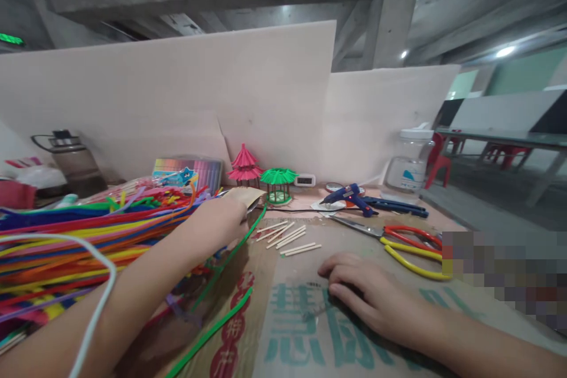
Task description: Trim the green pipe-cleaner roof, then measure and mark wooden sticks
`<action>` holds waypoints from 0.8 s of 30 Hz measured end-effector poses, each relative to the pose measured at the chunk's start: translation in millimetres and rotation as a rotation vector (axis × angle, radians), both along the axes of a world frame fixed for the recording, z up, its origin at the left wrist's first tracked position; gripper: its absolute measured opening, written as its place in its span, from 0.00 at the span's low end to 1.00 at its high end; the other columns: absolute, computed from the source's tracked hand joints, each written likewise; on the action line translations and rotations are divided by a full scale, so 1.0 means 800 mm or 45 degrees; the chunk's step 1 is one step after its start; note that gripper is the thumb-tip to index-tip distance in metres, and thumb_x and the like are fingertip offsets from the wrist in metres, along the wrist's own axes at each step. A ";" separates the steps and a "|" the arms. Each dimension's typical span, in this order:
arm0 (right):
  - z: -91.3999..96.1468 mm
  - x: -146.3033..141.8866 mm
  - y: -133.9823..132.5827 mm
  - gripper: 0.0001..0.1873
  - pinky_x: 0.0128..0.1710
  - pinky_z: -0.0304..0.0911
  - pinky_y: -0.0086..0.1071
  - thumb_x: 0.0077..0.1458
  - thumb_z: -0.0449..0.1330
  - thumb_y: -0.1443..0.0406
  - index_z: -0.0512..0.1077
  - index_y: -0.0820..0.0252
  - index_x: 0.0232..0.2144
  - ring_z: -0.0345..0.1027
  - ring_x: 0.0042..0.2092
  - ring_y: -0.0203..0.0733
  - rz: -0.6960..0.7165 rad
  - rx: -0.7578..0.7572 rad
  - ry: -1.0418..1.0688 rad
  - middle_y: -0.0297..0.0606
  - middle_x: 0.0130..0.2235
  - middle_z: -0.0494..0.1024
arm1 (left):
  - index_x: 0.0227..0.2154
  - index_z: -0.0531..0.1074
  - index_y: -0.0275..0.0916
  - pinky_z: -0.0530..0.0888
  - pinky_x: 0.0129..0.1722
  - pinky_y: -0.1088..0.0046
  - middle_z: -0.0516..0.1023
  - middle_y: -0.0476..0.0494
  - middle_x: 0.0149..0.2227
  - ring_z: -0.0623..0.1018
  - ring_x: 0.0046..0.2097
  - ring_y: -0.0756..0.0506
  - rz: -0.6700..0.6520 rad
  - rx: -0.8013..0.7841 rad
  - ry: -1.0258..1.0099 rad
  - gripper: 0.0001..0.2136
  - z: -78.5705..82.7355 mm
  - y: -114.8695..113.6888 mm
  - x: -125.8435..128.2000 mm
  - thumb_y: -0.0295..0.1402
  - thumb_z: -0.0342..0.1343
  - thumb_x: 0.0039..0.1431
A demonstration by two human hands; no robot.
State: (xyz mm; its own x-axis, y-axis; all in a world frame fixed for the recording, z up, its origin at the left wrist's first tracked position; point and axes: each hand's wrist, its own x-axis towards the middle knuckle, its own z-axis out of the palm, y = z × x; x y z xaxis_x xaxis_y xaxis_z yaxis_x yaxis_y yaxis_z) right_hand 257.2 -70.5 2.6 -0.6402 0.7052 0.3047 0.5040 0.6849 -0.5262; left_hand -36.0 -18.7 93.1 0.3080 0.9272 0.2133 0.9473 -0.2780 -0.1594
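Note:
My left hand [224, 218] reaches forward over the pile of pipe cleaners, next to a beige paper-like piece [243, 195]. Its fingertips point away and are mostly hidden, so a hold cannot be made out. A green pipe cleaner [241, 242] runs past its fingers; another green pipe cleaner [212, 333] lies nearer to me. My right hand [354, 286] rests on the covered tabletop, fingers loosely bent and holding nothing. Several short wooden sticks [287, 236] lie just beyond it. Behind them stand a green-roofed model pavilion [278, 180] and a pink-roofed model pavilion [244, 168].
Scissors [398, 242] with red and yellow handles lie at right, near a blue glue gun [348, 195]. Many coloured pipe cleaners [66, 254] cover the left. A pen set [208, 174], small digital clock [305, 180], dark bottle [73, 162] and clear jug [410, 159] stand behind.

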 end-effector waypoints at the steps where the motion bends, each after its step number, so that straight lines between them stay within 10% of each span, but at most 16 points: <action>1: 0.001 -0.001 0.000 0.14 0.52 0.66 0.40 0.67 0.51 0.63 0.75 0.60 0.37 0.71 0.49 0.45 -0.006 0.000 -0.002 0.45 0.46 0.78 | 0.28 0.77 0.39 0.70 0.30 0.68 0.80 0.38 0.28 0.79 0.28 0.39 0.008 0.058 -0.027 0.11 0.011 -0.007 0.006 0.34 0.51 0.59; 9: 0.000 0.000 -0.003 0.13 0.54 0.65 0.46 0.65 0.55 0.61 0.73 0.58 0.49 0.71 0.52 0.49 -0.089 -0.119 0.207 0.46 0.50 0.78 | 0.34 0.72 0.40 0.66 0.25 0.76 0.75 0.50 0.25 0.73 0.26 0.49 -0.360 0.292 -1.253 0.15 0.067 -0.067 0.035 0.48 0.55 0.61; 14: 0.031 -0.003 -0.018 0.24 0.52 0.67 0.43 0.66 0.55 0.54 0.62 0.51 0.62 0.73 0.50 0.46 -0.106 -0.438 0.868 0.41 0.45 0.81 | 0.31 0.71 0.38 0.68 0.25 0.77 0.73 0.51 0.22 0.73 0.25 0.50 -0.514 -0.108 -1.860 0.15 0.025 -0.078 0.080 0.47 0.60 0.58; 18: 0.064 0.004 -0.030 0.16 0.36 0.70 0.32 0.65 0.56 0.51 0.77 0.54 0.42 0.72 0.32 0.38 -0.078 -0.611 1.280 0.36 0.30 0.80 | 0.32 0.71 0.38 0.69 0.28 0.75 0.72 0.51 0.23 0.72 0.26 0.50 -0.444 -0.326 -1.922 0.17 -0.021 -0.071 0.101 0.48 0.60 0.57; 24: 0.083 0.011 -0.020 0.17 0.54 0.66 0.38 0.65 0.57 0.53 0.80 0.55 0.43 0.71 0.50 0.45 -0.115 -0.574 1.486 0.41 0.47 0.80 | 0.28 0.71 0.37 0.66 0.30 0.76 0.71 0.51 0.25 0.69 0.28 0.50 -0.300 -0.612 -1.820 0.13 -0.064 -0.069 0.114 0.43 0.62 0.54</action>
